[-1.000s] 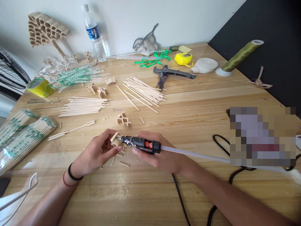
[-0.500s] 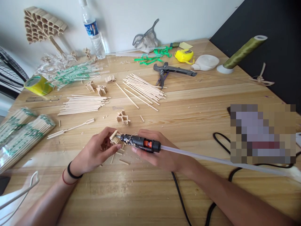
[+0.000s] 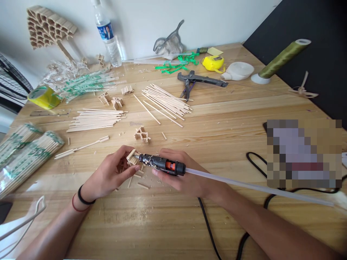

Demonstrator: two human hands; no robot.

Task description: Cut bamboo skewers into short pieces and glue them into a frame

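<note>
My left hand [image 3: 110,172] pinches a small cluster of short wooden sticks [image 3: 132,157] between thumb and fingers. My right hand [image 3: 181,177] is wrapped round a black hot glue gun [image 3: 159,163], whose nozzle meets the sticks in my left hand. A long clear glue stick [image 3: 244,183] runs out of the gun's back end to the right. Just beyond my hands stands a zigzag stick piece [image 3: 142,134]. Loose cut stick bits [image 3: 143,186] lie under and beside the gun.
Long thin sticks [image 3: 165,103] lie in two spreads, with grey cutters [image 3: 200,79] behind. Packaged sticks [image 3: 35,155] are at left. Farther back stand a water bottle [image 3: 108,36], a yellow tape roll [image 3: 45,97] and a tree-shaped stick model [image 3: 50,29]. A black cord [image 3: 207,224] crosses the right front.
Both hands, the glue gun and the stick cluster keep almost the same place. The view has shifted very slightly.
</note>
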